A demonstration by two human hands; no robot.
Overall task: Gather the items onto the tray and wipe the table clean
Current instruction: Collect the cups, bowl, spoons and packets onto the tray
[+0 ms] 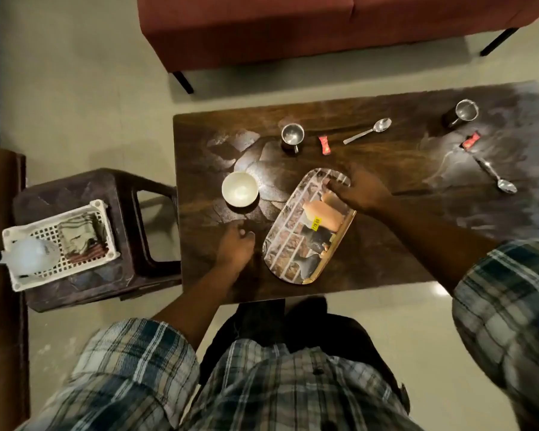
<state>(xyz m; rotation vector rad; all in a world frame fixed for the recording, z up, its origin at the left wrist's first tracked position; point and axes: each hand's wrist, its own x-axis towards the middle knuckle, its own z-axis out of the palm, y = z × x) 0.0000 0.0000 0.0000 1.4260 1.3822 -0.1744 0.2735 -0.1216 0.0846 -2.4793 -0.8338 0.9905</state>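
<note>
An oval picture-printed tray (288,255) lies slanted on the dark wooden table (386,250), near its front edge. My right hand (353,189) holds the tray's far end, fingers bent over the rim. My left hand (235,245) rests on the table just left of the tray, fingers loosely curled, holding nothing. A white bowl (240,188) stands left of the tray. Behind it are a steel cup (292,134), a red wrapper (324,145) and a spoon (369,130). At the far right are a second steel cup (462,112), another wrapper (470,141) and a second spoon (495,175).
A dark plastic stool (131,188) stands left of the table and carries a white basket (105,213) with a folded cloth (78,236) and a pale plastic object. A red sofa (293,26) stands beyond the table. Pale smears mark the table's right part.
</note>
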